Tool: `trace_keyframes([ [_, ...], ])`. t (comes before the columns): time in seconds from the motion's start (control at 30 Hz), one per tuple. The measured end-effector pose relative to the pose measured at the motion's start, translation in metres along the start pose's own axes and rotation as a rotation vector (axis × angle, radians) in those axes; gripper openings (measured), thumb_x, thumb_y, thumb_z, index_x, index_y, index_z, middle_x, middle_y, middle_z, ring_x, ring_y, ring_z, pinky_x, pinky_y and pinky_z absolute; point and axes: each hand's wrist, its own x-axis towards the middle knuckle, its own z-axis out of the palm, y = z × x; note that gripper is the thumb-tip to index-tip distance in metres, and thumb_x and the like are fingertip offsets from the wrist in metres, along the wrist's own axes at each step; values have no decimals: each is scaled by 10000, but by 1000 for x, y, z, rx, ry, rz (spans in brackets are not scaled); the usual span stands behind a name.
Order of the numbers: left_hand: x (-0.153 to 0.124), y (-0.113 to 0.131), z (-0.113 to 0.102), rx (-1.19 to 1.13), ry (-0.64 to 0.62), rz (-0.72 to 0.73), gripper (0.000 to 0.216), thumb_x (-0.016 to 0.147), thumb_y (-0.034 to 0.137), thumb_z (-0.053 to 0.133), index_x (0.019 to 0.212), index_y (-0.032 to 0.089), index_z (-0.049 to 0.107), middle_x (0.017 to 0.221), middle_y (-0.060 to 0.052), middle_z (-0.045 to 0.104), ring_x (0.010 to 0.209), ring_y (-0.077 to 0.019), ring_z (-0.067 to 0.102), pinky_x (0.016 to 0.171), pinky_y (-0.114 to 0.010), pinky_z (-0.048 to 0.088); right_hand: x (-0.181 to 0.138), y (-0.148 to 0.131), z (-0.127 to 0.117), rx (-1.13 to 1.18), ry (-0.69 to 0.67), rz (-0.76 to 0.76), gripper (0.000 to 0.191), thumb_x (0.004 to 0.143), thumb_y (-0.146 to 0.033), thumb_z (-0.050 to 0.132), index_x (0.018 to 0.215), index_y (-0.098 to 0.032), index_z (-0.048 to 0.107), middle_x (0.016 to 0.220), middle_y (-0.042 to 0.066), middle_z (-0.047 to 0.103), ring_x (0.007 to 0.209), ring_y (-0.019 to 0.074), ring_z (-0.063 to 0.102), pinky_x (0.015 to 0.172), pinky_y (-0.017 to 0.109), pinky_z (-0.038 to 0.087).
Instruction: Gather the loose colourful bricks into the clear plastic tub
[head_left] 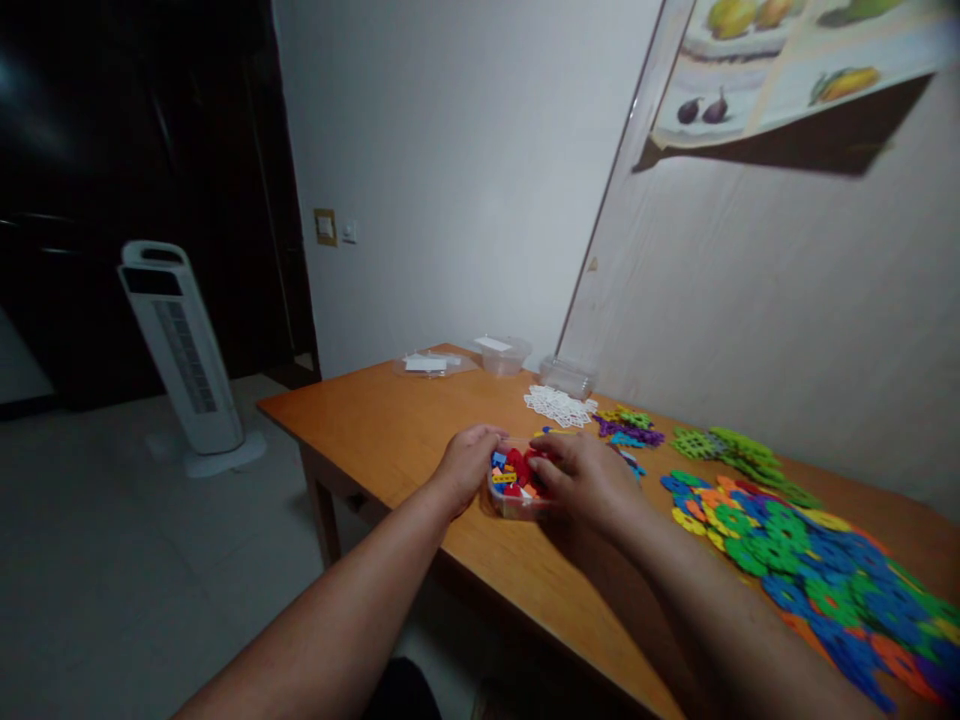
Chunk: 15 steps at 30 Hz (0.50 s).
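A small clear plastic box point(514, 503) full of red, blue and yellow toy bricks point(512, 470) sits near the front edge of the wooden table point(390, 440). My left hand point(466, 466) curls around the box's left side. My right hand point(586, 478) grips its right side, fingers bent over the rim and touching the bricks. Both hands hold the box between them.
A large heap of flat coloured snowflake pieces point(810, 560) covers the table's right part; smaller green point(712, 442), purple point(628, 430) and white piles point(559, 405) lie behind. Empty clear containers point(504, 353) and a lid point(431, 364) stand at the far end. A white tower fan point(184, 350) stands on the floor at left.
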Motion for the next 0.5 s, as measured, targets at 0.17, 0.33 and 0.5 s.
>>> trace_keyframes([
  [0.17,-1,1,-1,29,9,-6,225,737,242,584,902,135,693,710,-20,693,606,-139,618,586,-227,475,-10,41,-22,172,121,69,334,906,-410,513,1107,-255,729,1063,54,753,930,210,681,799,324,513],
  [0.33,0,2,0,30,8,-13,223,740,266,576,892,140,680,721,-29,710,597,-149,628,586,-241,484,-49,104,-49,172,141,286,326,857,-424,538,1040,-229,724,941,44,754,818,203,674,696,287,504],
  [0.5,-1,4,0,36,10,-4,240,720,262,584,898,138,685,722,-26,712,622,-159,638,596,-246,492,-91,134,-63,-9,31,421,280,839,-414,502,865,-214,696,768,31,704,714,193,623,635,288,444],
])
